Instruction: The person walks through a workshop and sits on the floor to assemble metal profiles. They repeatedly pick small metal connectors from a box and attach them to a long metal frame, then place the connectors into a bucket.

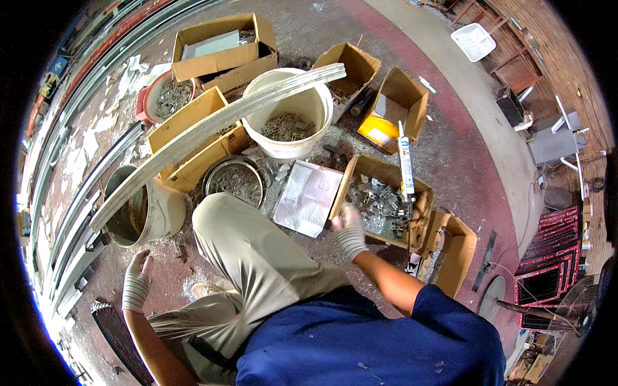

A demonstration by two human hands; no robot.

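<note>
My right hand (349,234), in a striped glove with bare fingertips, is at the near left wall of a cardboard box (421,222) of small metal and clear pieces (380,204). Its fingers are blurred, so whether they grip the box edge is unclear. Leaning upright at the box is a caulking tube (405,164) with a long nozzle. A written sheet (309,196) lies on the floor left of this hand. My left hand (136,282), gloved alike, hangs beside my knee with fingers stretched out and nothing in it. Nearest to it stands a dirty bucket (166,209).
A long pale metal strip (219,125) rests across the dirty bucket and a white bucket (296,149) of small metal parts. Around them are a round tin (235,183), a red-rimmed tub (151,103) and several cardboard boxes (212,64). Long metal profiles (55,212) line the left; a fan (573,315) stands right.
</note>
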